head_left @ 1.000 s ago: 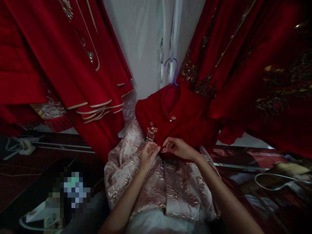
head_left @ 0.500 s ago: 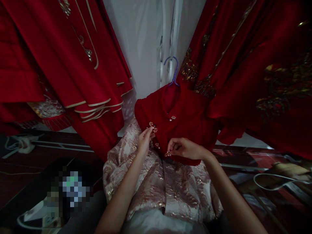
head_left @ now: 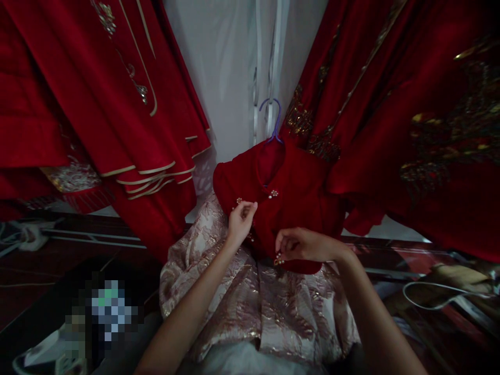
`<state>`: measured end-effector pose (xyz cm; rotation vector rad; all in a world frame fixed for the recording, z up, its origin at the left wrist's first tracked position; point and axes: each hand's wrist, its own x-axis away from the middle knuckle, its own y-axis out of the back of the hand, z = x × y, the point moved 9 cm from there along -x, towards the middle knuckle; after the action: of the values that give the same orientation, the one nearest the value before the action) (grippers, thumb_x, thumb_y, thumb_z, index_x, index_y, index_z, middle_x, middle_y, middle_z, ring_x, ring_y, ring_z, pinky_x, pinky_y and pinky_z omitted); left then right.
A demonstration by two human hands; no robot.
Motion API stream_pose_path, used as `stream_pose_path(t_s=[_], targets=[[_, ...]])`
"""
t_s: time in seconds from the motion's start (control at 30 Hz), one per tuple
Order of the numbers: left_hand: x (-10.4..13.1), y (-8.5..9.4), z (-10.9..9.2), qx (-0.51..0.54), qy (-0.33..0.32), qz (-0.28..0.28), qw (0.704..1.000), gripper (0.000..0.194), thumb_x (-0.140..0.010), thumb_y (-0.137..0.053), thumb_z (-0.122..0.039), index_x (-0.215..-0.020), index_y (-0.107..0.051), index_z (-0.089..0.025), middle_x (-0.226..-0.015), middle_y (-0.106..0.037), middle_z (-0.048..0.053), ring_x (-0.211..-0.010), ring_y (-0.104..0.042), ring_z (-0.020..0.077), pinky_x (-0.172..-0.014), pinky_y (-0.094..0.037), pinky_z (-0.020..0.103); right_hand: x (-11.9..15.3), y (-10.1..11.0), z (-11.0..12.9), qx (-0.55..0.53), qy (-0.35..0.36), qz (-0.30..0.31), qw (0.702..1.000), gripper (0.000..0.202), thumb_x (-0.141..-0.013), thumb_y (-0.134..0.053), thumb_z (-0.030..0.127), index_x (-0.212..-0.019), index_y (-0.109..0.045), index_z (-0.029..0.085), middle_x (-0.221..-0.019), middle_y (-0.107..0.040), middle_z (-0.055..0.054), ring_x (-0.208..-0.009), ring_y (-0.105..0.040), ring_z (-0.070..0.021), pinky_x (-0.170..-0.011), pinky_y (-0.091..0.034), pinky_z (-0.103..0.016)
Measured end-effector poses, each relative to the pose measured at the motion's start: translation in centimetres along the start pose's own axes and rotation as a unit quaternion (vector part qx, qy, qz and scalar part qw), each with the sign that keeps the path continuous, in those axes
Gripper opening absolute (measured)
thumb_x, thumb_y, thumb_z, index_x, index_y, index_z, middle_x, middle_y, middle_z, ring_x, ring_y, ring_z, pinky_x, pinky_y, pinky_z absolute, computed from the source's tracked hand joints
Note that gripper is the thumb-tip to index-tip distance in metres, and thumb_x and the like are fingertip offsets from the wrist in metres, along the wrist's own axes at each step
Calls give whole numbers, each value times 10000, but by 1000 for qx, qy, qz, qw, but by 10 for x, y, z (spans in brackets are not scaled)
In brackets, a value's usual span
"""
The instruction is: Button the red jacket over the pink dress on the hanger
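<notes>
A red top [head_left: 300, 182] on a purple hanger [head_left: 277, 122] lies over a shiny pink-silver brocade cloth [head_left: 230, 312]. One beaded flower ornament [head_left: 273, 194] sits by the collar and another [head_left: 239, 200] near the left front edge. My left hand [head_left: 241, 221] is over the left part of the top, thumb and fingertips pinched together; anything between them is too small to make out. Lower on the right, my right hand [head_left: 302, 245] is closed at the top's lower edge, with a beaded ornament [head_left: 278, 259] at its fingertips.
Red garments with pale trim [head_left: 156, 166] hang at the left, and red garments with gold beading [head_left: 375, 172] at the right. A white cable [head_left: 425, 306] lies at the lower right. A pixelated object [head_left: 111, 307] is at the lower left.
My left hand has moved slightly right, off the beaded ornaments near the left edge. My right hand has shifted right and down with the ornament. The view has shifted slightly.
</notes>
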<state>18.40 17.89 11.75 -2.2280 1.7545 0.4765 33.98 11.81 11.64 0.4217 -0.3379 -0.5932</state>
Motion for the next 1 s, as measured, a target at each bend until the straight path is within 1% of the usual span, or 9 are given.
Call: stream_pose_path(t_s=[0.1,0.2,0.27,0.4,0.47,0.53,0.67,0.83,1.0], targets=[[-10,-16,-50,-140,-155,61,976,223,-865,-535,-329,-1039,-626,-223,-1010,-596,56,-896,-568,149,-664,-477,228,13,-3,-4,6,-41,44,998,197,-724,-653,222,-902,-596,160,-786,-670,-23,-702,-609,-127,-604,-449,-228],[-17,-33,-82,-295,-272,107,910,278,-862,-543,-314,-1127,-602,-258,-1064,-527,65,-1017,-493,190,-778,-477,286,18,-1,-2,6,-47,46,998,203,-713,-652,209,-900,-593,161,-776,-658,-16,-695,-599,-121,-597,-443,-221],[-20,-43,-92,-379,-320,130,859,287,-868,-532,-325,-1139,-588,-247,-1024,-514,68,-993,-472,201,-792,-464,311,19,-1,-2,2,-50,48,998,216,-710,-653,211,-910,-590,161,-786,-658,-17,-699,-597,-122,-605,-447,-224],[-22,-64,-100,-483,-401,189,755,224,-886,-497,-337,-1007,-617,-193,-987,-506,79,-949,-455,215,-787,-428,339,16,-2,-2,-7,-42,58,997,234,-708,-658,216,-925,-589,159,-814,-663,-24,-728,-603,-128,-621,-449,-226],[-24,-71,-101,-498,-421,211,728,207,-884,-499,-324,-980,-615,-182,-1015,-508,83,-965,-453,224,-811,-409,360,16,-1,-1,-2,-39,52,998,224,-711,-657,212,-918,-589,162,-813,-660,-22,-729,-601,-127,-627,-451,-227],[-26,-75,-103,-489,-430,230,724,187,-874,-514,-305,-972,-609,-177,-1041,-513,86,-982,-457,227,-838,-392,374,17,0,-1,2,-42,48,998,221,-710,-664,211,-913,-590,166,-798,-656,-17,-720,-600,-124,-627,-452,-227],[-26,-78,-108,-441,-443,268,733,147,-849,-538,-287,-919,-597,-172,-993,-552,74,-985,-475,221,-889,-367,379,22,2,1,-10,-48,48,998,254,-748,-654,253,-979,-591,169,-838,-669,-30,-778,-621,-137,-674,-471,-240],[-22,-67,-116,-391,-430,281,764,136,-866,-495,-283,-890,-579,-180,-868,-577,45,-895,-504,192,-913,-368,366,27,10,9,-22,-33,20,999,326,-792,-637,347,-1059,-586,167,-924,-674,-52,-859,-618,-140,-775,-479,-260],[-22,-62,-115,-398,-418,299,760,192,-913,-424,-304,-898,-572,-183,-859,-583,49,-894,-523,190,-953,-361,385,28,10,14,-23,-38,14,999,337,-805,-626,368,-1077,-590,171,-928,-669,-51,-854,-614,-138,-782,-483,-267]])
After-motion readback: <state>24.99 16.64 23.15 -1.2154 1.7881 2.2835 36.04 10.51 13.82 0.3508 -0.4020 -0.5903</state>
